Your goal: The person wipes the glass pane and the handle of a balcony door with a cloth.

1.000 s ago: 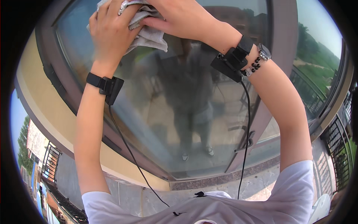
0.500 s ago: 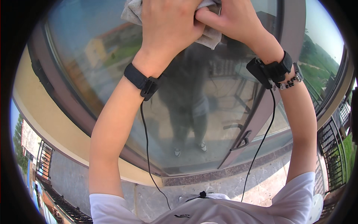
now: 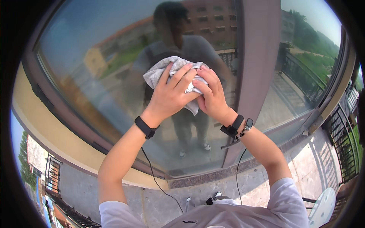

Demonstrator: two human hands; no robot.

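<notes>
The cloth [image 3: 155, 74], grey, ribbed and soft, is bunched into a rumpled wad against smooth, reflecting glass [image 3: 114, 41]. The left hand [image 3: 171, 94], fingers spread, and the right hand [image 3: 215, 97], fingers bent, both hold it; it juts beyond the left fingertips. Its long axis slants from upper left to lower right, one corner pointing down.

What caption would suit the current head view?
Left hand and right hand side by side on a crumpled grey cloth at a reflecting glass pane.
</notes>
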